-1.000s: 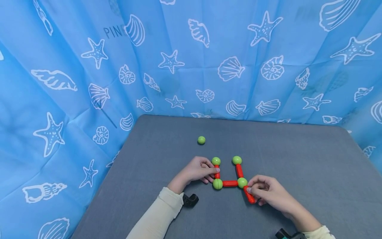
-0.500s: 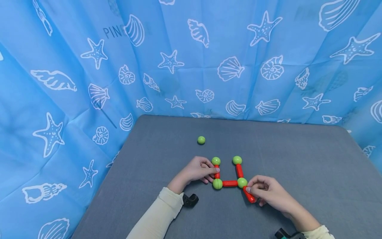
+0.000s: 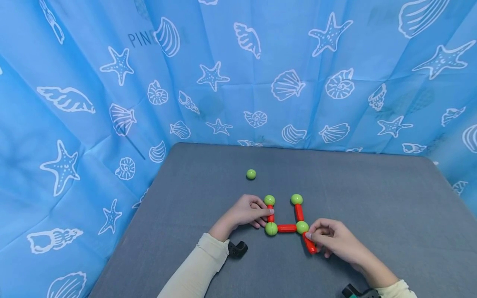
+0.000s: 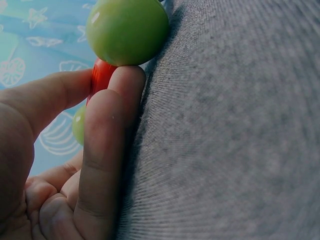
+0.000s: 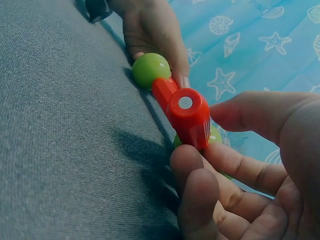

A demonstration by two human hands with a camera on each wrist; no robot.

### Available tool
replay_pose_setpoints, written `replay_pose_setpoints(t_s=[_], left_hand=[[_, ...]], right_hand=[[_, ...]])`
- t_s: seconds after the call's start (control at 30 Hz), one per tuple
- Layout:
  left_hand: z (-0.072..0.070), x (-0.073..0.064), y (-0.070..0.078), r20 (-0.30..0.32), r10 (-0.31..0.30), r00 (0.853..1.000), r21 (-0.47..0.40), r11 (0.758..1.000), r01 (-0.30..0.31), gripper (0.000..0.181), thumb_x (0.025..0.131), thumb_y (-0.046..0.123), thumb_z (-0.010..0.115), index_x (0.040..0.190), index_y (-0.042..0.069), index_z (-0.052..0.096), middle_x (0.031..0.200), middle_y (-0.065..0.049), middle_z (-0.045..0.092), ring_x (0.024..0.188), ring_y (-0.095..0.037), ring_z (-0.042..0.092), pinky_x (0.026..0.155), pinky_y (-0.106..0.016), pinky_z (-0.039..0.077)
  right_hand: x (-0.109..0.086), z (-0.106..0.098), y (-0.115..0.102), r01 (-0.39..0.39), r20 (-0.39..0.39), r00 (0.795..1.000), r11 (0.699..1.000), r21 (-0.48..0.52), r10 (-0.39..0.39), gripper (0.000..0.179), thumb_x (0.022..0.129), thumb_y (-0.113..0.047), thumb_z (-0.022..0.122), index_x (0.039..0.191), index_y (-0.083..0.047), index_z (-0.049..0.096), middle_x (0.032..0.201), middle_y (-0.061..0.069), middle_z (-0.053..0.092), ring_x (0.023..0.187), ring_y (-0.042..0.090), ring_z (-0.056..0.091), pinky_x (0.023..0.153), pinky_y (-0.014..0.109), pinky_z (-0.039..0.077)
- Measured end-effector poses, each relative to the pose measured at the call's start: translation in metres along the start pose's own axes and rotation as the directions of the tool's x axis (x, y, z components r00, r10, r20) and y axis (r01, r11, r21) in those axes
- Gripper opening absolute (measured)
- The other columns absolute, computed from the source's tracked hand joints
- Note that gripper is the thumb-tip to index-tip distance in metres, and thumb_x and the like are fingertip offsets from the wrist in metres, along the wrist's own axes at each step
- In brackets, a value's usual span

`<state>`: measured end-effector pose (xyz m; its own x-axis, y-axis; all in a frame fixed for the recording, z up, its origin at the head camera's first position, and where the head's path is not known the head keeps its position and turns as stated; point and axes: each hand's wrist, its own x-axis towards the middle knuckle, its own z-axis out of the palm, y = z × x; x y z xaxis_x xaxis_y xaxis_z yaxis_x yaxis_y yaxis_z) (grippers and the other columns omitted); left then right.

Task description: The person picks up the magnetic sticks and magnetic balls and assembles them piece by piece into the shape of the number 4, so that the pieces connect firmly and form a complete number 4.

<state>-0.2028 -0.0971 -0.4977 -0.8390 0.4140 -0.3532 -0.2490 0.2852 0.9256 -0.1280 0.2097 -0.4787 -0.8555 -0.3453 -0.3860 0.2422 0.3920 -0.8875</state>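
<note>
Red magnetic rods and green balls form a U in the head view. My left hand (image 3: 246,213) pinches the left red rod (image 3: 271,218), which has a green ball (image 3: 270,200) at its far end and another green ball (image 3: 271,229) at its near end. A crosswise red rod (image 3: 287,228) links that near ball to the right corner ball (image 3: 302,227). From this corner, one more rod (image 3: 299,212) runs back to a far ball (image 3: 296,199). My right hand (image 3: 335,239) pinches a red rod (image 5: 192,127) set against the corner ball; its free end shows a silver disc.
A single green ball (image 3: 251,174) lies behind the U on the grey table (image 3: 208,165). Blue curtains (image 3: 238,82) with sea-shell prints hang along the table's back and left. A black wrist device (image 3: 237,250) sits at the left cuff.
The near end of the rod in my right hand has swung slightly to the left. My left hand and the rest of the U stay practically still.
</note>
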Motion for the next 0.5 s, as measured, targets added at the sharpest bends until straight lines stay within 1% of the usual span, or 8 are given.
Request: replay_pose_setpoints(t_s=[0.13,0.23,0.37,0.4,0.5], left_hand=[[0.0001,-0.0003,0.0016,0.003,0.003,1.0,0.001,1.0,-0.003,0.028,0.094,0.033,0.084,0.103,0.009,0.073,0.087,-0.006,0.081,0.07,-0.016,0.077,0.064,-0.033,0.064],[0.0003,-0.0002,0.0013,0.004,0.006,1.0,0.0,1.0,-0.006,0.028,0.094,0.032,0.084,0.103,0.009,0.072,0.087,-0.006,0.081,0.07,-0.016,0.077,0.063,-0.033,0.064],[0.0003,0.0008,-0.0009,-0.005,0.011,1.0,-0.006,1.0,-0.011,0.028,0.093,0.032,0.085,0.103,0.009,0.073,0.087,-0.007,0.081,0.07,-0.016,0.077,0.062,-0.032,0.064],[0.0001,0.001,-0.0014,-0.006,0.01,1.0,-0.006,1.0,-0.01,0.027,0.093,0.032,0.085,0.102,0.01,0.073,0.087,-0.007,0.081,0.07,-0.016,0.077,0.062,-0.032,0.064],[-0.0003,0.0016,-0.0035,0.003,0.013,1.0,-0.005,1.0,-0.013,0.028,0.093,0.033,0.085,0.103,0.01,0.073,0.088,-0.007,0.081,0.071,-0.016,0.077,0.063,-0.033,0.064]], right_hand=[[0.0001,-0.0016,-0.0004,0.014,-0.037,0.999,1.0,-0.012,-0.015,0.027,0.105,-0.022,0.067,0.119,0.002,0.066,0.089,0.005,0.069,0.076,0.018,0.065,0.059,0.036,0.058],[0.0011,-0.002,-0.0023,0.037,-0.085,0.996,0.999,-0.027,-0.039,0.026,0.104,-0.02,0.068,0.118,0.002,0.066,0.093,0.008,0.069,0.076,0.018,0.065,0.06,0.036,0.058],[0.0049,-0.0025,-0.0054,0.078,-0.134,0.988,0.996,-0.038,-0.082,0.03,0.103,-0.02,0.071,0.12,0.003,0.065,0.096,0.011,0.068,0.076,0.017,0.065,0.063,0.034,0.059],[0.006,-0.0028,-0.006,0.091,-0.139,0.986,0.995,-0.042,-0.096,0.03,0.103,-0.02,0.071,0.121,0.004,0.065,0.097,0.011,0.069,0.075,0.016,0.065,0.064,0.034,0.059],[0.0089,-0.0042,-0.0063,0.147,-0.122,0.981,0.987,-0.064,-0.154,0.031,0.103,-0.019,0.071,0.122,0.005,0.065,0.1,0.013,0.07,0.074,0.015,0.065,0.065,0.032,0.059]])
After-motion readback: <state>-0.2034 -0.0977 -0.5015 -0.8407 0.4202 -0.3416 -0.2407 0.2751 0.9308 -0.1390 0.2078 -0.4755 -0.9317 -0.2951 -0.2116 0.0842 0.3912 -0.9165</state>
